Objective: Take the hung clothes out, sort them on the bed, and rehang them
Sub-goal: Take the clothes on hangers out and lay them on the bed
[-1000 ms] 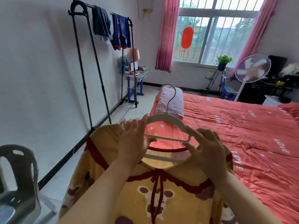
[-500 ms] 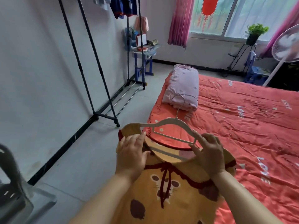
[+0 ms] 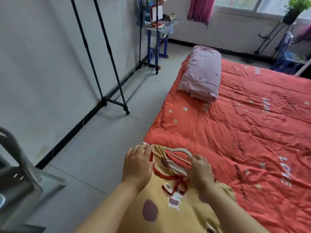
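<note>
Two bare hands work at the near corner of the bed (image 3: 252,125), over a yellow dress (image 3: 176,217) with red trim and brown spots that lies collar-away on the red cover and spills toward the person. The left hand (image 3: 137,167) rests on the dress's shoulder at about 11 o'clock from the collar, fingers stretched over the cloth; its thumb is hidden, so I cannot tell whether it pinches the fabric. The right hand (image 3: 200,169) is at 1 o'clock, fingers curled and clamped on the white hanger (image 3: 180,151), which sits inside the neckline with its thin metal hook pointing up the bed. A red ribbon bow lies just under that hand. Down at 8 o'clock a grey plastic chair (image 3: 15,182) stands on the pale tiled floor. Farther off at 11 o'clock a black clothes rack (image 3: 107,64) on small wheels stands along the white wall. At 1 o'clock a folded pink quilt (image 3: 202,76) lies on the bed's far edge. Beyond the rack, around 12 o'clock, a small blue desk (image 3: 158,31) carries clutter, with a pink curtain (image 3: 200,9) just past it and a potted plant (image 3: 292,9) on a wire stand at 2 o'clock.
</note>
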### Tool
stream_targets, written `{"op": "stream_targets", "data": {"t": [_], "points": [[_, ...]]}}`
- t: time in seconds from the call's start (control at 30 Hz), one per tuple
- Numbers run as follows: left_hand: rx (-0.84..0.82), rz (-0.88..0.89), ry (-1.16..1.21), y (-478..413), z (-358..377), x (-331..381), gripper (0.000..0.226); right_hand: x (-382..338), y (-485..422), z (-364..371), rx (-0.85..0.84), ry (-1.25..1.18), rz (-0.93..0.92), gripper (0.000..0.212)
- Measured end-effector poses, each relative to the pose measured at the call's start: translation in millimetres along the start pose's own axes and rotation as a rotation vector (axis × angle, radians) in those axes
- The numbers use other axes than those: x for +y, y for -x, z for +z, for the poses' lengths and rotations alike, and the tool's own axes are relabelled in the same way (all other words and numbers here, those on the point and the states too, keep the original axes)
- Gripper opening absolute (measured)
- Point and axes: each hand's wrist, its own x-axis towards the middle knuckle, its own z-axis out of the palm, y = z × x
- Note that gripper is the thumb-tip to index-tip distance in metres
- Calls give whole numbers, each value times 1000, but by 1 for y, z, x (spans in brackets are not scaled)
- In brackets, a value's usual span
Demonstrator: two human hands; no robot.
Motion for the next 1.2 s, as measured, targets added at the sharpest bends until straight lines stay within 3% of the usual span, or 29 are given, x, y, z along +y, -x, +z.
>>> {"op": "stream_targets", "data": {"t": [0.3, 0.6, 0.83, 1.2], "points": [[40, -133, -69, 25, -38, -26, 48, -81, 19, -10, -53, -35, -278, 38], [146, -555, -276, 145, -150, -132, 51, -260, 72, -35, -147, -12, -757, 53], [284, -917, -360, 339, -227, -185, 56, -404, 204, -27, -180, 20, -1127, 55], [491, -1495, -477, 763, -306, -197, 54, -591, 596, 26, -284, 8, -1804, 55]]}}
